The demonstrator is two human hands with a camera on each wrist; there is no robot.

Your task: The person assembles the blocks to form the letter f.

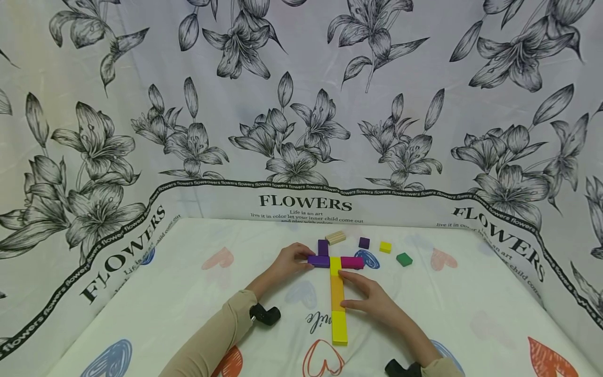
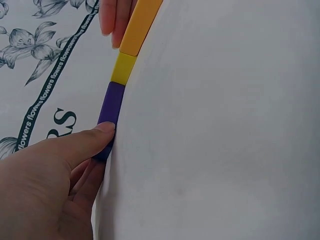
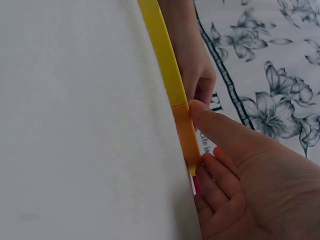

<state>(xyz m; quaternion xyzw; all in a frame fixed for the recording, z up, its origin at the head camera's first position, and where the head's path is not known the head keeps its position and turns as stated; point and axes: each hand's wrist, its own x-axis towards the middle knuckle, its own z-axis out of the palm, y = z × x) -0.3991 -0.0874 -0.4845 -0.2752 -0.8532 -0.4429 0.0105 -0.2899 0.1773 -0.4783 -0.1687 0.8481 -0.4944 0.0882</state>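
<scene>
Blocks lie on the cloth in a cross-like figure in the head view. My left hand pinches the outer end of a long purple block, thumb on one side and fingers on the other. That block meets a small yellow block, with a magenta block on its far side. An orange block and a longer yellow block continue toward me. My right hand touches the right side of this column, thumb and fingertips spread along the orange block.
A short purple block stands behind the long purple one. Farther back lie a pale wooden block, a dark purple cube, a yellow cube and a green block. Flower-printed fabric hangs behind the cloth.
</scene>
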